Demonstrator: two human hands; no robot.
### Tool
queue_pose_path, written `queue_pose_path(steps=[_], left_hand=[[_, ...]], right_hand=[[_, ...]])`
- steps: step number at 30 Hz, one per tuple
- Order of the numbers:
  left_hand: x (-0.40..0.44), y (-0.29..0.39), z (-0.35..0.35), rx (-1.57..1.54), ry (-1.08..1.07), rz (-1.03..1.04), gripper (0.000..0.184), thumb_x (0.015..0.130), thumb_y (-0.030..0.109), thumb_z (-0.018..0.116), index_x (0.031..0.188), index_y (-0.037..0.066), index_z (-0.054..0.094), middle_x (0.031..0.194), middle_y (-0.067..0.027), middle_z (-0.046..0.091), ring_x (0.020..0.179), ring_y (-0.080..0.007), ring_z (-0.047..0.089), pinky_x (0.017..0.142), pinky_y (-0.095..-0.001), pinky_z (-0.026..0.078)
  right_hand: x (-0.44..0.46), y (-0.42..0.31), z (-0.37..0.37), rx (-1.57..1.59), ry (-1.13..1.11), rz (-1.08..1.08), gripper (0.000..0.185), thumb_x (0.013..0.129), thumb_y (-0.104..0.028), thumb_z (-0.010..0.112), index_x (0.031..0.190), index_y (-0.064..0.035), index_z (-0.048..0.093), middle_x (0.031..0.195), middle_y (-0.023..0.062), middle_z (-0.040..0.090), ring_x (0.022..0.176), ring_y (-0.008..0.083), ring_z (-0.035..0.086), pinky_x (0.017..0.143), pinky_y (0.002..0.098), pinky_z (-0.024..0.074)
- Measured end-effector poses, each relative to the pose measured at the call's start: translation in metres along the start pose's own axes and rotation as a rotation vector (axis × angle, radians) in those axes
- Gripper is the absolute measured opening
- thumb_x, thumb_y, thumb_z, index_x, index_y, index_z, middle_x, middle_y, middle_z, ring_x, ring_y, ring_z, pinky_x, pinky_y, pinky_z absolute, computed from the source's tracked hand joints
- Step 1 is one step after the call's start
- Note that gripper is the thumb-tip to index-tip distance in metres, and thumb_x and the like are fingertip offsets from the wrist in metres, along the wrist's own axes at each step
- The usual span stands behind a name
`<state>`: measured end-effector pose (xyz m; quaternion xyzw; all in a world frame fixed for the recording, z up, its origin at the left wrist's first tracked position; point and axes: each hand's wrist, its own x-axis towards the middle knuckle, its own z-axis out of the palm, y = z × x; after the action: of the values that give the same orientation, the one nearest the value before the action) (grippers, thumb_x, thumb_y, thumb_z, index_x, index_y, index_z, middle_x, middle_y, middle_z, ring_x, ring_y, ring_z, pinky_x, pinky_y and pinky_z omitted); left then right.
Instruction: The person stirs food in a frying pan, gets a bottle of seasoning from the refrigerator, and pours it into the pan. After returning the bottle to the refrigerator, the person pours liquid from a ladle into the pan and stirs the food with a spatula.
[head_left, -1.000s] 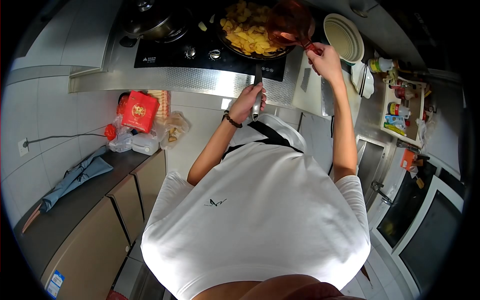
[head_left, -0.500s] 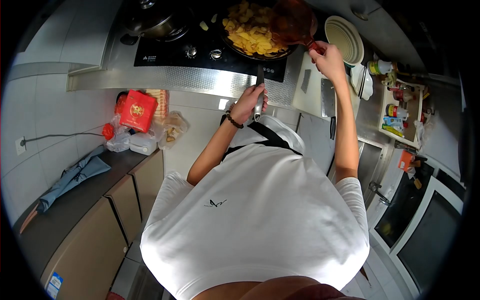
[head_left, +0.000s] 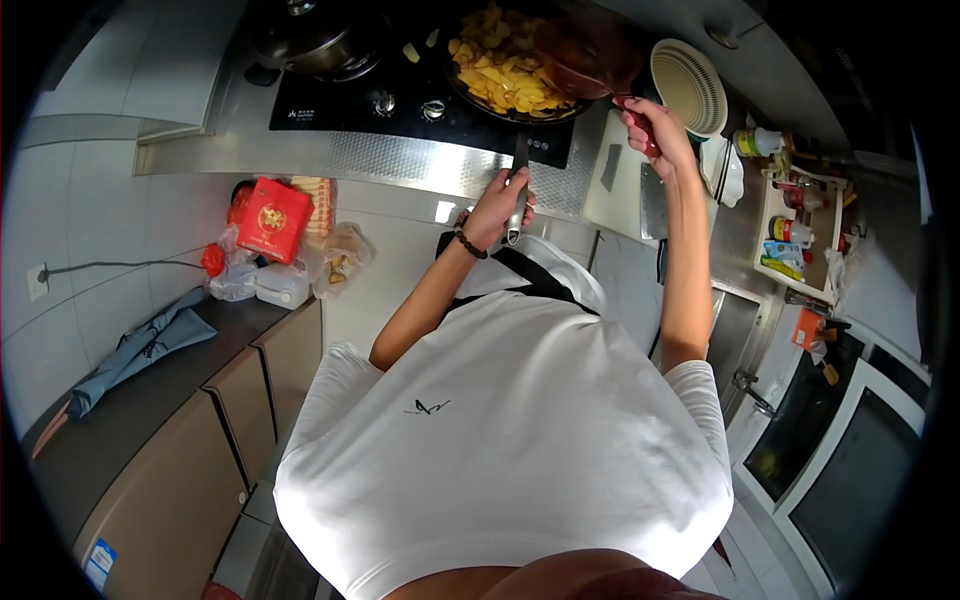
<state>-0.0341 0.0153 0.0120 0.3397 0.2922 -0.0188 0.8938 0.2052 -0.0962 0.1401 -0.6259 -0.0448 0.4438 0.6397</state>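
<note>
My left hand is closed round the grey and black handle of a frying pan on the stove. Sliced yellow potatoes fill the pan. In my right hand is the red handle of a translucent reddish-brown scoop, with fingers wrapped round it. The scoop's bowl hangs over the pan's right side, tilted and blurred, hiding part of the potatoes. Whether it holds anything I cannot tell.
A lidded pot occupies the left burner of the black stove. Right of the stove lie a white cutting board with a cleaver and a pale ribbed basket. A condiment rack stands farther right.
My right hand has moved slightly down and right and turned over, tipping the scoop further above the pan. My left hand keeps hold of the pan handle.
</note>
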Motion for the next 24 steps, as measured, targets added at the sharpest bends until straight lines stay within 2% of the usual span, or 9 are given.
queue_pose_path(steps=[2, 3, 5, 8, 12, 18, 24], left_hand=[[0.001, 0.000, 0.006, 0.111, 0.114, 0.066, 0.031, 0.102, 0.038, 0.050, 0.099, 0.007, 0.048, 0.071, -0.0025, 0.054, 0.052, -0.0121, 0.052, 0.045, -0.0267, 0.043], [0.003, -0.003, 0.008, 0.116, 0.113, 0.064, 0.031, 0.102, 0.038, 0.050, 0.099, 0.007, 0.048, 0.071, -0.0025, 0.054, 0.052, -0.0121, 0.052, 0.045, -0.0267, 0.043], [0.007, -0.008, 0.012, 0.254, 0.192, 0.143, 0.035, 0.102, 0.040, 0.049, 0.095, 0.007, 0.046, 0.066, -0.0011, 0.048, 0.045, -0.0103, 0.046, 0.039, -0.0267, 0.038], [0.011, -0.012, 0.015, 0.253, 0.238, 0.174, 0.036, 0.102, 0.040, 0.049, 0.094, 0.006, 0.046, 0.059, -0.0012, 0.047, 0.040, -0.0110, 0.045, 0.034, -0.0273, 0.036], [0.021, -0.012, 0.018, 0.280, 0.240, 0.205, 0.033, 0.103, 0.037, 0.047, 0.093, 0.006, 0.045, 0.058, 0.0000, 0.044, 0.039, -0.0097, 0.043, 0.033, -0.0265, 0.034], [0.037, -0.013, 0.016, 0.242, 0.205, 0.208, 0.031, 0.103, 0.036, 0.047, 0.089, 0.008, 0.042, 0.059, -0.0007, 0.045, 0.039, -0.0108, 0.044, 0.034, -0.0275, 0.037], [0.037, -0.013, 0.021, 0.258, 0.264, 0.190, 0.032, 0.103, 0.036, 0.049, 0.091, 0.007, 0.046, 0.061, -0.0007, 0.046, 0.041, -0.0098, 0.041, 0.035, -0.0250, 0.032]], right_hand=[[0.000, 0.009, -0.010, 0.068, -0.041, 0.001, 0.019, 0.092, -0.012, 0.058, 0.099, 0.0051, 0.062, 0.068, 0.0040, 0.056, 0.045, 0.0061, 0.039, 0.042, 0.0214, 0.0315], [0.000, 0.013, -0.015, 0.133, -0.081, 0.003, 0.021, 0.092, -0.013, 0.058, 0.103, 0.0055, 0.062, 0.070, 0.0040, 0.056, 0.046, 0.0057, 0.039, 0.042, 0.0213, 0.0309], [-0.010, 0.018, -0.024, 0.164, -0.053, -0.035, 0.023, 0.093, -0.014, 0.059, 0.105, 0.0055, 0.062, 0.070, 0.0035, 0.055, 0.046, 0.0055, 0.038, 0.042, 0.0214, 0.0298], [-0.030, 0.024, -0.044, 0.220, -0.058, -0.093, 0.028, 0.095, -0.017, 0.057, 0.112, 0.0058, 0.061, 0.069, 0.0028, 0.054, 0.043, 0.0051, 0.035, 0.040, 0.0210, 0.0268], [-0.071, 0.028, -0.081, 0.325, 0.017, -0.198, 0.031, 0.099, -0.020, 0.054, 0.115, 0.0051, 0.061, 0.067, 0.0016, 0.053, 0.041, 0.0044, 0.032, 0.039, 0.0208, 0.0245], [-0.145, 0.046, -0.154, 0.392, 0.265, -0.335, 0.031, 0.101, -0.022, 0.052, 0.116, 0.0040, 0.059, 0.068, 0.0020, 0.052, 0.042, 0.0045, 0.032, 0.039, 0.0202, 0.0245], [-0.205, 0.098, -0.251, 0.463, 0.560, -0.398, 0.029, 0.101, -0.025, 0.054, 0.111, 0.0010, 0.061, 0.072, 0.0040, 0.056, 0.046, 0.0061, 0.035, 0.043, 0.0216, 0.0282]])
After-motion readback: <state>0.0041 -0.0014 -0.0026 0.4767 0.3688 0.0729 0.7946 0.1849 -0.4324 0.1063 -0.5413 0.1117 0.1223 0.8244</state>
